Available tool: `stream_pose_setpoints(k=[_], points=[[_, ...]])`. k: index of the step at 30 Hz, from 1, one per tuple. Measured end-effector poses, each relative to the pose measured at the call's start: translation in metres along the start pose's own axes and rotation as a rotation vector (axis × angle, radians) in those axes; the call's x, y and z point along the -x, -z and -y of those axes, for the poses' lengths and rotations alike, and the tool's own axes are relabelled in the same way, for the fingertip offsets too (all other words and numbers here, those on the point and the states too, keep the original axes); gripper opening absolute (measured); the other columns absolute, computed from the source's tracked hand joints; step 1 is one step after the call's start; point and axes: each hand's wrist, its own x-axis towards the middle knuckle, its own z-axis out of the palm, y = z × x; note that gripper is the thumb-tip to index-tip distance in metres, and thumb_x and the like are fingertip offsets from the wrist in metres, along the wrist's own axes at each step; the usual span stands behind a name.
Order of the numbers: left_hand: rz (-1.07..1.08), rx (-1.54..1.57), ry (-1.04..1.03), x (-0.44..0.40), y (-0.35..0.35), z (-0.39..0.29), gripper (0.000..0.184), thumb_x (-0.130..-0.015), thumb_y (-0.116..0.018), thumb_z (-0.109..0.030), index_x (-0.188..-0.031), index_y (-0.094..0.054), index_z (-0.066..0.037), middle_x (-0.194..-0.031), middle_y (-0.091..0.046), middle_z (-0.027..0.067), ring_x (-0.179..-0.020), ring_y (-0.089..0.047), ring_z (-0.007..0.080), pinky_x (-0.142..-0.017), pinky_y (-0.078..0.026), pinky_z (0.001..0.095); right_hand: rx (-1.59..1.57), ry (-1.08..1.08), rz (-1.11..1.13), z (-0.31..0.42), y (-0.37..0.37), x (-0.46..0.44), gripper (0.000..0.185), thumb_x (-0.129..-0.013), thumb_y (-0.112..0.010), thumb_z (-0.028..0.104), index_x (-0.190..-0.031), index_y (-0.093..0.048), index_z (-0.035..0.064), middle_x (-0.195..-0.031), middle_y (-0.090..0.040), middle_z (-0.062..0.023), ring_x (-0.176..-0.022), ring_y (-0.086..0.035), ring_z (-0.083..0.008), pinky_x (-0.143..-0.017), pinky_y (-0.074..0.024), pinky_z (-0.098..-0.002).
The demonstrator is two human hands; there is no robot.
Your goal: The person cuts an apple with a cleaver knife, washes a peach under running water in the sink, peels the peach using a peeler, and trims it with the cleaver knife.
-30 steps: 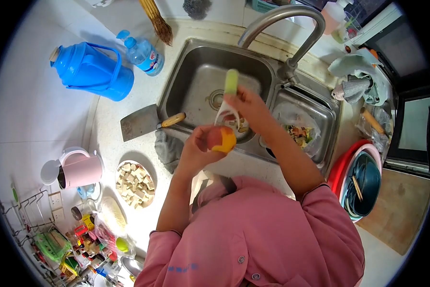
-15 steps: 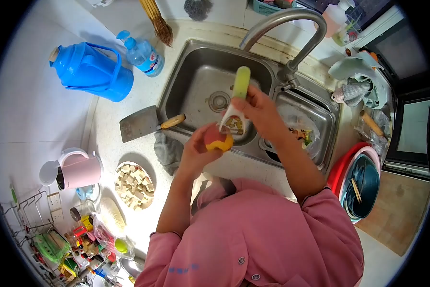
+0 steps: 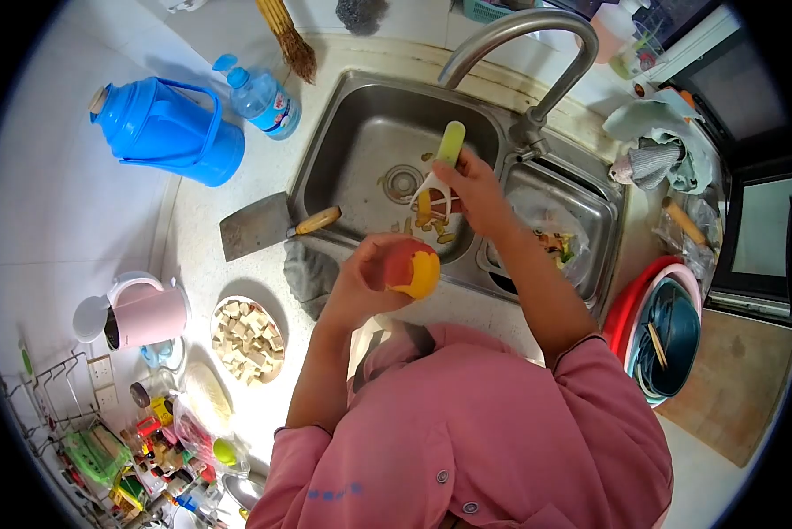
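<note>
My left hand (image 3: 360,278) is wrapped round a partly peeled, red-skinned fruit or root vegetable (image 3: 402,266); its exact kind I cannot tell. Yellow-orange flesh shows on the side facing right. In my right hand (image 3: 479,198) is a peeler with a green handle (image 3: 450,144) and a white forked head, pointing down toward me. A strip of peel seems to hang at its blade. The peeler is apart from the produce, up and to its right. Both hands are over the near edge of the steel sink (image 3: 343,132), where peelings (image 3: 440,233) lie around the drain.
A cleaver (image 3: 259,227) rests by the sink's left edge, near a grey cloth (image 3: 309,278). A bowl of pale cubes (image 3: 248,339), a pink kettle (image 3: 149,316) and a blue thermos jug (image 3: 180,132) stand left. The faucet (image 3: 581,79) arches behind; stacked basins (image 3: 669,344) are right.
The peeler has come off the produce and moved slightly right, now with peel at its head. My left hand has shifted down a little and turned the produce, showing more yellow flesh.
</note>
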Motion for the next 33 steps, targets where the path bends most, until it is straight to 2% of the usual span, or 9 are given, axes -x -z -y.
stream_pose_setpoints(k=[2,5,8,14,17,20,23,29,33], points=[[-0.027,0.011,0.015,0.0,0.003,0.006,0.074,-0.055,-0.074,0.009,-0.124,-0.052,-0.008,-0.12,-0.059,0.0054,-0.114,-0.057,0.0194,-0.099,-0.046,0.0344,0.079,0.027,-0.004,0.0,0.004,-0.007,0.03,-0.093,-0.064,0.027,-0.111,-0.051,0.0066,-0.087,-0.062,-0.0063,-0.079,-0.067,-0.0162,-0.063,-0.0557,-0.0327],[-0.066,0.027,0.04,-0.001,0.003,0.005,0.073,-0.056,-0.073,0.009,-0.124,-0.051,-0.007,-0.121,-0.058,0.0056,-0.114,-0.057,0.0192,-0.1,-0.045,0.034,1.056,0.513,-0.349,-0.011,0.015,-0.024,0.028,-0.092,-0.064,0.025,-0.107,-0.05,0.0059,-0.076,-0.064,-0.0114,-0.076,-0.069,-0.0213,-0.06,-0.0538,-0.0354],[-0.073,0.079,0.033,-0.001,0.002,0.006,0.067,-0.063,-0.071,0.01,-0.125,-0.05,-0.005,-0.122,-0.058,0.0068,-0.115,-0.056,0.0178,-0.101,-0.044,0.0326,1.139,0.551,-0.458,0.007,0.004,-0.011,0.026,-0.091,-0.065,0.024,-0.101,-0.05,0.0052,-0.069,-0.062,-0.0156,-0.073,-0.068,-0.0263,-0.058,-0.0519,-0.0366],[-0.108,0.154,0.067,-0.006,0.002,0.009,0.064,-0.069,-0.07,0.009,-0.127,-0.048,-0.004,-0.123,-0.058,0.0077,-0.114,-0.056,0.0173,-0.099,-0.045,0.0316,0.21,0.38,-0.078,0.009,-0.002,0.004,0.028,-0.094,-0.064,0.026,-0.105,-0.052,0.0036,-0.089,-0.062,-0.0078,-0.075,-0.063,-0.0131,-0.062,-0.0522,-0.0321],[-0.15,0.134,0.118,-0.007,0.002,0.009,0.064,-0.069,-0.07,0.008,-0.127,-0.048,-0.004,-0.123,-0.058,0.0082,-0.113,-0.057,0.0174,-0.097,-0.046,0.0313,0.031,0.153,0.145,0.032,-0.028,0.039,0.029,-0.094,-0.064,0.026,-0.106,-0.053,0.0023,-0.096,-0.057,-0.0049,-0.083,-0.057,-0.0092,-0.069,-0.0513,-0.0279],[-0.174,0.077,0.098,-0.009,0.0,0.014,0.062,-0.069,-0.069,0.007,-0.126,-0.048,-0.006,-0.119,-0.059,0.0079,-0.107,-0.061,0.0184,-0.095,-0.049,0.0315,0.173,0.204,0.231,0.02,-0.037,0.042,0.027,-0.094,-0.064,0.025,-0.106,-0.053,0.0029,-0.094,-0.058,-0.0054,-0.086,-0.057,-0.0089,-0.074,-0.05,-0.025],[-0.153,0.07,0.079,-0.007,0.001,0.011,0.064,-0.067,-0.07,0.006,-0.126,-0.049,-0.008,-0.119,-0.059,0.0078,-0.107,-0.061,0.0193,-0.095,-0.049,0.033,0.259,0.209,0.27,0.01,-0.031,0.032,0.028,-0.095,-0.063,0.025,-0.108,-0.052,0.0031,-0.095,-0.058,-0.0053,-0.085,-0.056,-0.0087,-0.075,-0.0494,-0.0242],[0.034,0.015,-0.097,-0.005,0.007,0.015,0.075,-0.058,-0.079,0.006,-0.125,-0.05,-0.01,-0.123,-0.059,0.0072,-0.116,-0.057,0.0214,-0.1,-0.046,0.0363,-0.268,-0.085,0.057,0.0,-0.002,0.008,0.03,-0.095,-0.062,0.027,-0.108,-0.05,0.0023,-0.096,-0.062,-0.0075,-0.075,-0.067,-0.0207,-0.064,-0.0515,-0.0335],[0.001,0.048,-0.073,-0.003,0.007,0.015,0.075,-0.059,-0.079,0.006,-0.126,-0.05,-0.01,-0.125,-0.057,0.0071,-0.117,-0.056,0.0211,-0.101,-0.046,0.0357,0.575,0.34,-0.121,-0.021,0.015,-0.018,0.03,-0.094,-0.063,0.026,-0.108,-0.051,0.0028,-0.099,-0.064,-0.0074,-0.073,-0.068,-0.0265,-0.06,-0.051,-0.0378]])
